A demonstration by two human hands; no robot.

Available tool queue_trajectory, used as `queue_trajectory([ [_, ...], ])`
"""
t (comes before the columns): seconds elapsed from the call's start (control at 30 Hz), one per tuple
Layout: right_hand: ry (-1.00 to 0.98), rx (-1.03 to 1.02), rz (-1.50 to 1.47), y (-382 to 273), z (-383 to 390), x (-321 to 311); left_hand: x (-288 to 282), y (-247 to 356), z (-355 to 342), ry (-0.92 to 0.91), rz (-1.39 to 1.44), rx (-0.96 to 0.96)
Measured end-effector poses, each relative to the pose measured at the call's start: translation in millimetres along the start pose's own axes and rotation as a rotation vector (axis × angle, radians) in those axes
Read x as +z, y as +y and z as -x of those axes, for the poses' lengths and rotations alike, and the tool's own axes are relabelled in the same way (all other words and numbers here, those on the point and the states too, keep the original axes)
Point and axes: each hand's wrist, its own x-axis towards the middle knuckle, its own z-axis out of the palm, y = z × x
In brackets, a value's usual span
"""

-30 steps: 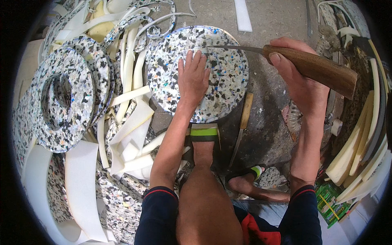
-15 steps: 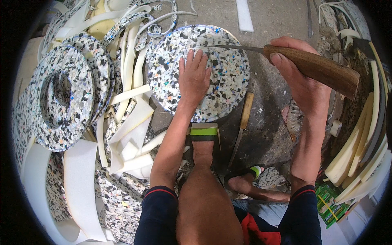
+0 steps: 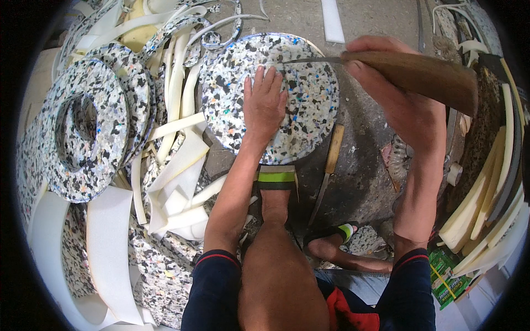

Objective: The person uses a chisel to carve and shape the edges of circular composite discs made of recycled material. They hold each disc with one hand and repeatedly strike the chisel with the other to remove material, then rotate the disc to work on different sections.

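Observation:
A round disc of speckled black, white and blue foam (image 3: 309,116) lies flat on the ground. My left hand (image 3: 265,105) rests palm down on it with the fingers stretched out. My right hand (image 3: 406,110) is closed around the broad wooden handle of a knife (image 3: 425,77). The knife's narrow dark blade points left over the upper part of the disc; I cannot tell how deep its tip sits in the foam. Part of the right hand and handle is blurred. Against the disc's near edge is my sandalled foot (image 3: 276,177).
Foam rings (image 3: 110,132) are stacked at the left, beside a tangle of cream foam strips (image 3: 179,99). A second knife (image 3: 333,151) lies right of my foot. More strips (image 3: 486,187) stand at the right edge, above a green packet (image 3: 447,278). A white strip (image 3: 332,22) lies at the back.
My right hand and the knife handle have moved left and slightly up, and less of the blade shows between handle and tip. My left hand stays nearly still on the disc.

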Motion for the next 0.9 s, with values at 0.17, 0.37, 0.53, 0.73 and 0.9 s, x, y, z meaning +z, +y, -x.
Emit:
queue_trajectory([
  [0.17, -0.008, -0.462, 0.298, 0.8, -23.0, 15.2, -0.5, 0.8, -0.3, -0.004, -0.042, 0.017],
  [0.37, -0.008, -0.462, 0.405, 3.4, -33.0, 24.7, -1.0, 1.1, -0.9, -0.011, 0.002, -0.008],
  [0.53, -0.006, -0.582, 0.378, 10.4, -41.1, 31.2, -1.3, 1.2, -0.6, -0.006, -0.009, -0.001],
  [0.73, -0.001, -0.211, 0.046, 13.7, -48.3, 34.1, -2.2, 1.3, -0.5, -0.013, -0.016, 0.002],
  [0.9, -0.052, 0.077, -0.144, 12.2, -50.3, 32.9, -1.0, 1.1, 0.2, -0.003, -0.004, -0.005],
])
